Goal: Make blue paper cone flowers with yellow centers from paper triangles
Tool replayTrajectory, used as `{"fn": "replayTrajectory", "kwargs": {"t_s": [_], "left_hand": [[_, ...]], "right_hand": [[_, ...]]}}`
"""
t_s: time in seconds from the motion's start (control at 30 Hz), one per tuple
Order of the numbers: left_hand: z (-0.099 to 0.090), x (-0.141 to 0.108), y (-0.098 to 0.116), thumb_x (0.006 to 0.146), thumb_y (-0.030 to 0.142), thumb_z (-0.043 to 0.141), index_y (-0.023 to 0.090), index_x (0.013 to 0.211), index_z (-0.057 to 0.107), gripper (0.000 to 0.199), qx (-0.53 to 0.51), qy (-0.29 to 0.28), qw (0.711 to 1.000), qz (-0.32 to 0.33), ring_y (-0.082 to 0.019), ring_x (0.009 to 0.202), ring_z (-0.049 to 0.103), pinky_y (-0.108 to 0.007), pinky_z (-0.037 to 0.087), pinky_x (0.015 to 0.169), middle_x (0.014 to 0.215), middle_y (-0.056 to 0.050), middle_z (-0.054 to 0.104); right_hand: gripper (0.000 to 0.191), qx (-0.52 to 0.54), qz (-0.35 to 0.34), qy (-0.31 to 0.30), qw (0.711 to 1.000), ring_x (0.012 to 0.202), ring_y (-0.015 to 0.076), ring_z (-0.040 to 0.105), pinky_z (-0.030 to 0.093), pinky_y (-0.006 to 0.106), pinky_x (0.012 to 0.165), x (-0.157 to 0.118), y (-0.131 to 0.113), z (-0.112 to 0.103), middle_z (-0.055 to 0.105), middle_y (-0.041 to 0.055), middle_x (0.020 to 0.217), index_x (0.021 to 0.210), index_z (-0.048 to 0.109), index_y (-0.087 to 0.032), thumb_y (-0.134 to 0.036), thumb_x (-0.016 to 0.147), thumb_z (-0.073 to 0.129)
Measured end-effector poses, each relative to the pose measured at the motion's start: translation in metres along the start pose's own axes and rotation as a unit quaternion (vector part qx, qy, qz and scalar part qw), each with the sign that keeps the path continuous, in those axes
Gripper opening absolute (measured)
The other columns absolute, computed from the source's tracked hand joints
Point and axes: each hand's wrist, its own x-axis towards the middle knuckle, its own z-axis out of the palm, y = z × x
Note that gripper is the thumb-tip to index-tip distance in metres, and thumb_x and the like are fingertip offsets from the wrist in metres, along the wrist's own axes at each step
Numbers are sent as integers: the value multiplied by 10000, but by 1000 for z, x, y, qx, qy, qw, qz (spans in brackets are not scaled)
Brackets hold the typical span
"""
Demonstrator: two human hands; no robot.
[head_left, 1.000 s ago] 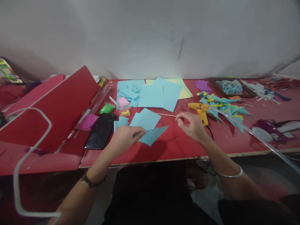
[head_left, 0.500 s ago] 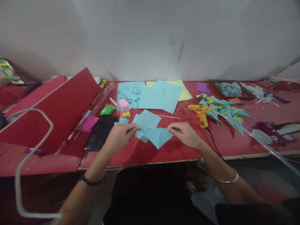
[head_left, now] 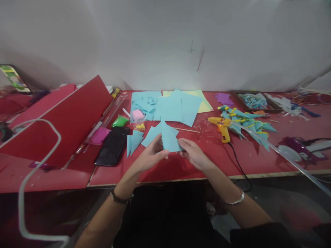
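Observation:
A light-blue square of paper point(head_left: 170, 137) stands turned on a corner between my hands, just above the table's front part. My right hand point(head_left: 193, 154) pinches its right corner between thumb and fingers. At the paper's lower left edge is my left hand point(head_left: 152, 155), its thumb stretched out and apart from the curved fingers; whether it touches the paper is hard to tell. More blue squares point(head_left: 151, 135) lie flat behind the held one. Left of them rest a few folded blue paper pieces point(head_left: 134, 142), beside a black phone point(head_left: 112, 146).
A yellow glue gun point(head_left: 222, 128) with a cord lies right, near blue paper cones with yellow trim point(head_left: 248, 122). Blue sheets point(head_left: 169, 108) and a thin stick point(head_left: 187, 130) lie behind. A red board point(head_left: 67, 120) leans at left; a brown tray point(head_left: 271, 108) sits far right.
The blue paper has turned from point-down, held at both upper corners, to point-up. My left hand has loosened from its corner and opened; both hands have moved closer together.

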Motion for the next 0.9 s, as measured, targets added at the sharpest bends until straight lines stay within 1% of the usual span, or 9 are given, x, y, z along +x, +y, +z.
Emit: {"fn": "replayTrajectory", "kwargs": {"t_s": [0.13,0.23,0.4,0.53,0.67,0.73,0.8,0.83,0.9], "left_hand": [[1,0,-2,663,612,520,155,1153,411,679,-20,14,1000,15,-115,606,459,-252,407,595,696,-9,509],[1,0,-6,638,626,535,154,1188,413,735,-37,26,998,31,-120,594,456,-251,399,583,658,-1,497],[-3,-1,-13,678,572,543,152,1240,392,717,-60,5,997,40,-125,599,459,-275,393,645,619,8,505],[-4,-2,-16,672,579,544,143,1275,363,766,-66,-22,997,31,-139,625,470,-300,394,683,615,4,512],[-3,-2,-11,649,563,581,157,1287,348,791,-76,-21,997,19,-149,667,499,-305,412,710,657,-10,540],[-1,-3,-8,651,525,605,175,1288,341,774,-73,-10,997,7,-168,767,528,-306,420,746,813,-54,583],[0,-3,-6,659,484,619,193,1286,334,748,-58,3,998,1,-202,920,521,-319,416,804,1030,-98,561],[0,-3,-6,662,468,623,198,1283,333,737,-47,8,999,1,-220,983,502,-330,410,829,1107,-108,532],[1,-4,-6,670,444,626,199,1270,338,709,-22,13,1000,2,-244,1044,475,-350,404,850,1170,-112,500]], "right_hand": [[280,21,9,-12,1000,486,56,387,305,196,484,-2,-2,6,427,-58,531,627,482,-165,-412,730,566],[292,37,3,-28,999,475,60,374,295,205,480,-1,-1,9,429,-56,519,608,472,-167,-416,729,565],[302,38,15,-53,998,475,65,363,285,210,481,-2,1,10,430,-48,508,611,477,-163,-426,748,537],[291,31,19,-62,997,480,70,367,293,214,482,-3,2,9,428,-48,515,637,473,-166,-429,746,534],[289,-47,-10,-60,997,505,81,406,352,229,533,-3,1,8,443,-43,539,667,472,-172,-435,788,468],[258,-141,-52,-58,987,633,109,494,405,264,654,-5,-2,7,536,-6,677,771,508,-175,-421,808,442],[295,-246,-109,-68,961,904,159,517,394,321,826,-8,-7,7,566,56,990,997,496,-187,-400,793,481],[397,-290,-134,-80,944,1034,181,471,365,347,894,-10,-10,6,507,80,1145,1114,441,-197,-391,776,513],[596,-347,-174,-100,916,1162,205,381,334,379,955,-13,-17,6,380,98,1300,1256,309,-218,-388,743,562]]}}
